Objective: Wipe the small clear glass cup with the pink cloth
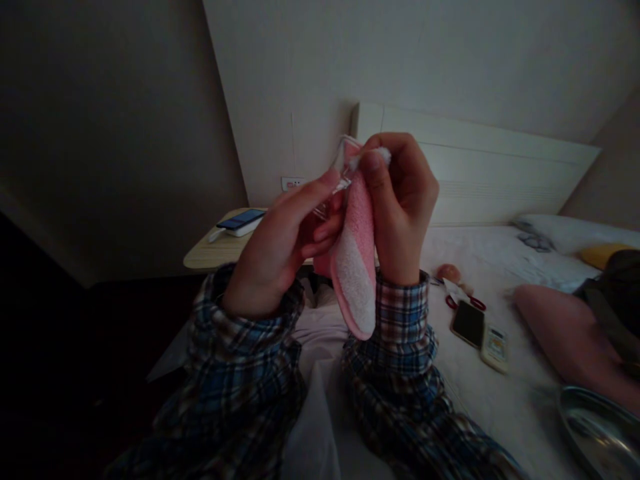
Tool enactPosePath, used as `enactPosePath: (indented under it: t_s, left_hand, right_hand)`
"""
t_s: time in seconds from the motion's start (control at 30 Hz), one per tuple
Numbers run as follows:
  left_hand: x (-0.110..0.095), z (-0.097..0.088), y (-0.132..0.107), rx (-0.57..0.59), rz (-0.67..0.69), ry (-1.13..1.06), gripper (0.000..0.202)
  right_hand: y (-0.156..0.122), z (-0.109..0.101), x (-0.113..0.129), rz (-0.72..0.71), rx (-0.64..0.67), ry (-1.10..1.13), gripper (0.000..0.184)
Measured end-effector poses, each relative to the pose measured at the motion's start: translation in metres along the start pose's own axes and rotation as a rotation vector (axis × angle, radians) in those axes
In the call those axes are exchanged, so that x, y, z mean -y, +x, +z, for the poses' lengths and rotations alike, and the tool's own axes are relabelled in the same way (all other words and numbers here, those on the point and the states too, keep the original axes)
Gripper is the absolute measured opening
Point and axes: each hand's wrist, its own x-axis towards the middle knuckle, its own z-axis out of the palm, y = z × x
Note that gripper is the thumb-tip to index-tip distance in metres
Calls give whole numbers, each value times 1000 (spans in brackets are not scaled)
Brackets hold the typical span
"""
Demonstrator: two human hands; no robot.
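In front of me hangs a pink-and-white towel cloth (357, 247), folded, its rounded lower end pointing down between my wrists. The thumb and fingers of my right hand (400, 193) pinch its upper edge, where a white part bunches up. My left hand (295, 233) closes around a small clear plastic piece (323, 210) beside the cloth. Its thumb tip nearly meets the right fingers. The exact shape of the clear piece is hidden by my fingers.
On a wooden bedside table (213, 252) lie a phone (241, 219) and a white box. The bed at right carries red-handled scissors (477, 303), a dark phone (469, 324), a pale calculator-like device (495, 348), a pink cushion (560, 327) and a metal basin (575, 427).
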Motion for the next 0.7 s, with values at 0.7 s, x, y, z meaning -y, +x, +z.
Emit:
enactPosePath:
  t_s: [0.7]
  left_hand:
    - [2,4,-3,-194,200,181,29]
  right_hand:
    - [-1,3,0,4,-4,-2,11]
